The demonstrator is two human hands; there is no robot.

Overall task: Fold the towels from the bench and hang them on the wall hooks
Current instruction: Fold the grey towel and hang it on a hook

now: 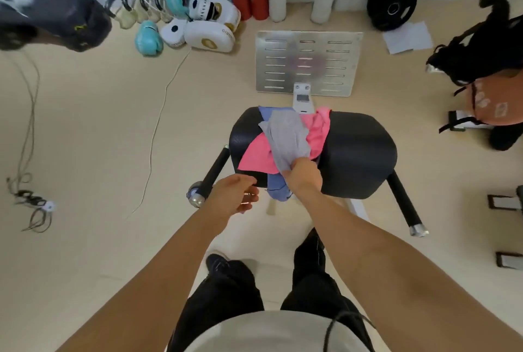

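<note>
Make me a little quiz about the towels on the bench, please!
1. Which towel lies on top of the pile on the black bench: grey, pink or blue?
2. True or false: the left hand is gripping a towel.
3. Which hand is pinching the grey towel?

Key:
1. Grey; the pink towel and the blue towel lie under it.
2. False; it is open, beside the pile.
3. The right hand.

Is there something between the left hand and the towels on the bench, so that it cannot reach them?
Nothing visible blocks it. The left hand is open at the near edge of the bench, beside the blue towel hanging over that edge. The right hand already grips the grey towel lying over the pink towel.
</note>
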